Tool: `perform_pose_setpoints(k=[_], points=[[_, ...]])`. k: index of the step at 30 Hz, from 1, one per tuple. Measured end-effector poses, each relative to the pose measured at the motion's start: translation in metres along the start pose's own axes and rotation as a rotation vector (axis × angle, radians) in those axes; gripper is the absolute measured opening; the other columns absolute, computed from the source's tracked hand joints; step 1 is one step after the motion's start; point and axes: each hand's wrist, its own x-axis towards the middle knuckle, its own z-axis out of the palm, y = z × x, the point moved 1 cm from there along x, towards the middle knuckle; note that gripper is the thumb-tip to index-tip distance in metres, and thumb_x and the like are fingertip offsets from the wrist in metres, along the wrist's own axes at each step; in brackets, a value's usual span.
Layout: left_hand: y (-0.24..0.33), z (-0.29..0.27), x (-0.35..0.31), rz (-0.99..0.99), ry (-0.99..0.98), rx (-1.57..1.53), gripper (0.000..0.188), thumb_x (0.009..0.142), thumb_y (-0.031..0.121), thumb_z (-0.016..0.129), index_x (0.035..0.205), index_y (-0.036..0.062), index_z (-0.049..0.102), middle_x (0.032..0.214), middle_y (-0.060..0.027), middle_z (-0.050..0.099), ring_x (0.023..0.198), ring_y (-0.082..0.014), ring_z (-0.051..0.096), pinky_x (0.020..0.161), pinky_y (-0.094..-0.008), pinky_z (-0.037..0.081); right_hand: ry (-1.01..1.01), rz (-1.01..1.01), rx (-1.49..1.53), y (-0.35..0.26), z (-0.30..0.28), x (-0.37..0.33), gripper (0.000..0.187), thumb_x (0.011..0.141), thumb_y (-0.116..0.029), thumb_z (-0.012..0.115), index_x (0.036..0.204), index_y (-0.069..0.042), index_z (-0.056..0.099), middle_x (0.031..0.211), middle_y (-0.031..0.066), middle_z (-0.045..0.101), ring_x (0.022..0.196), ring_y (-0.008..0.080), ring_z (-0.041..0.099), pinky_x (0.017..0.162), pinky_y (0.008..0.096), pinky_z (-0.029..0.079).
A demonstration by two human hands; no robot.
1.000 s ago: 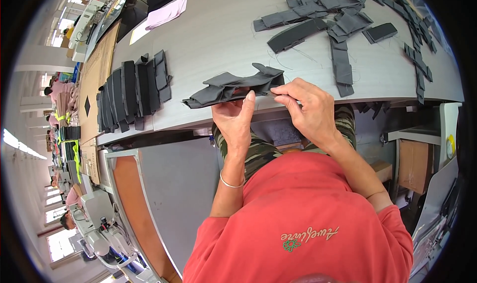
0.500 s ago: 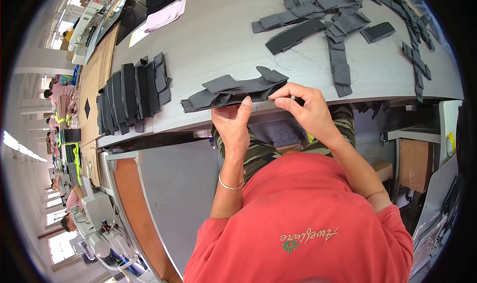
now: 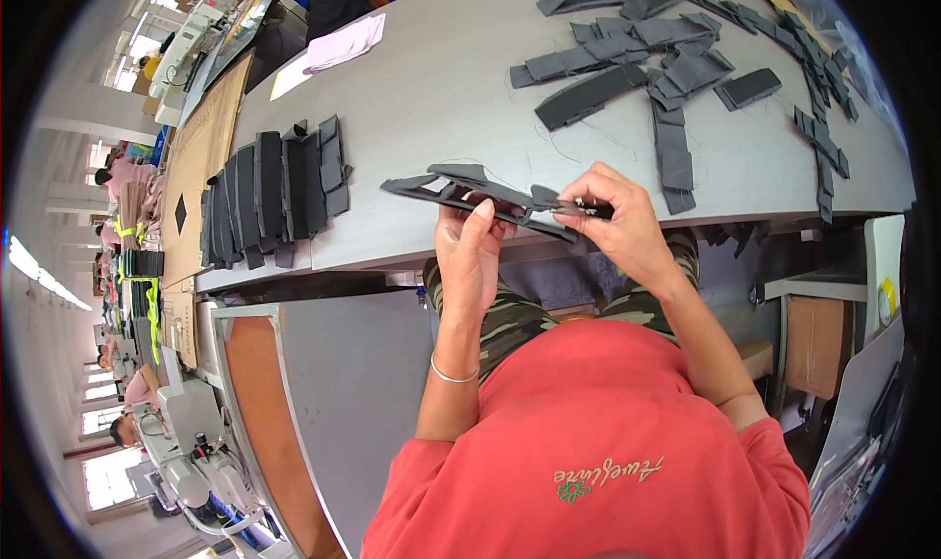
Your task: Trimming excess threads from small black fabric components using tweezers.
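My left hand point(image 3: 468, 260) grips a dark grey sewn fabric piece point(image 3: 451, 188) from below, its thumb on the inner face, just above the table's near edge. The piece is tilted, and its long opening shows a little of the fingers through it. In my closed right hand point(image 3: 622, 221) is a small pair of dark thread snips point(image 3: 585, 208). Their tips point left and meet the right end of the fabric. Whether the blades are closed on a thread is too small to tell.
Similar dark pieces stand in a row point(image 3: 274, 194) at the left. A loose heap of dark strips point(image 3: 676, 64) with stray threads lies far right. Pink cloth point(image 3: 345, 45) rests on the table point(image 3: 421, 88) at the back left, near another person point(image 3: 338, 0). Sewing machines point(image 3: 196, 441) stand further left.
The fabric piece has turned, so its opening now faces up. Thread snips now show in my right hand, with their tips at the fabric's right end.
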Motion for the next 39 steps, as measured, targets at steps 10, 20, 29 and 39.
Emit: perform_pose_setpoints(k=[10,20,29,39], points=[[-0.01,0.008,-0.003,-0.177,-0.023,-0.035,0.052,0.089,0.026,0.063,0.134,0.0092,0.042,0.123,-0.0026,0.05,0.107,-0.0168,0.052,0.087,-0.0411,0.043,0.067,0.09,0.48,0.01,0.026,-0.003,0.019,0.082,-0.002,0.07,0.073,-0.003,0.054,0.07,-0.0018,0.059,0.065,0.0024,0.05,0.057,0.0193,0.039],[0.038,0.021,-0.018,0.207,-0.013,0.413,0.069,0.095,0.027,0.055,0.149,0.0014,0.021,0.15,-0.0136,0.028,0.132,-0.0265,0.035,0.102,-0.0368,0.035,0.291,0.378,0.677,0.059,0.023,0.001,0.018,0.082,-0.011,0.072,0.075,-0.01,0.056,0.065,-0.0076,0.048,0.053,-0.0004,0.037,0.047,0.0182,0.028],[0.141,0.135,-0.143,0.774,-0.539,0.128,0.015,0.09,0.024,0.052,0.098,0.0173,0.063,0.103,-0.0092,0.055,0.095,-0.0238,0.05,0.086,-0.046,0.04,0.277,0.329,0.561,0.065,0.035,0.0,0.016,0.084,-0.014,0.071,0.078,-0.011,0.056,0.064,-0.0087,0.047,0.052,0.0001,0.036,0.046,0.0182,0.025],[0.167,0.121,-0.163,0.886,-0.577,-0.151,0.019,0.094,0.038,0.052,0.095,0.0332,0.071,0.124,-0.0093,0.059,0.11,-0.0191,0.049,0.098,-0.0551,0.027,0.245,0.372,0.487,0.063,0.03,-0.001,0.014,0.083,-0.014,0.072,0.079,-0.011,0.059,0.066,-0.0082,0.05,0.054,0.0008,0.039,0.047,0.0189,0.027]])
